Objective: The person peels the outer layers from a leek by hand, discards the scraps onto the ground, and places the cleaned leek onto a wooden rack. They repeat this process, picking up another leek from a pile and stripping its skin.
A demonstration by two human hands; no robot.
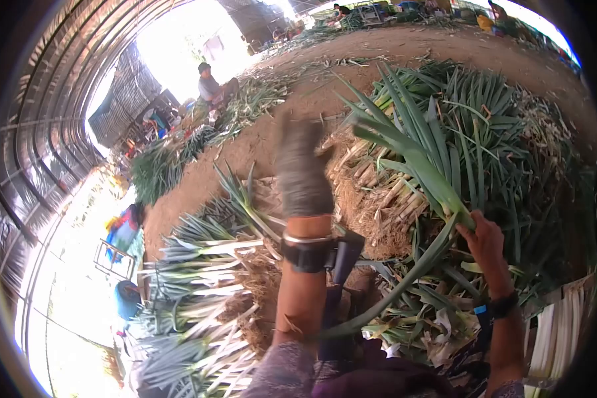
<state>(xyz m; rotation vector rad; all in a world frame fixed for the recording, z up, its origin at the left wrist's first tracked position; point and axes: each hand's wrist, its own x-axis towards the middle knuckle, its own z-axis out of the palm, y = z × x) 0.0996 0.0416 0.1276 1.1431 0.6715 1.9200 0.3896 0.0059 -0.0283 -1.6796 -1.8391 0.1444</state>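
My right hand (485, 240) is closed around a bunch of broad green leek leaves (423, 162). One long leaf bends down and left from the grip; no white stem or roots show on this bunch. My left hand (305, 169), in a grey glove, is stretched forward over the soil and smeared by motion, so its fingers cannot be made out. Beyond my right hand lies a big heap of untrimmed leeks (471, 126), with tangled roots (371, 212) facing me. Leeks with white stems (212, 292) lie in rows at left, roots inward.
Cut leaves and scraps (438, 318) cover the ground before me. White stems (556, 338) stand at the lower right. A person (213, 89) sits at the back left near another leek pile (159, 169). Curved metal ribs (43, 146) frame the left side.
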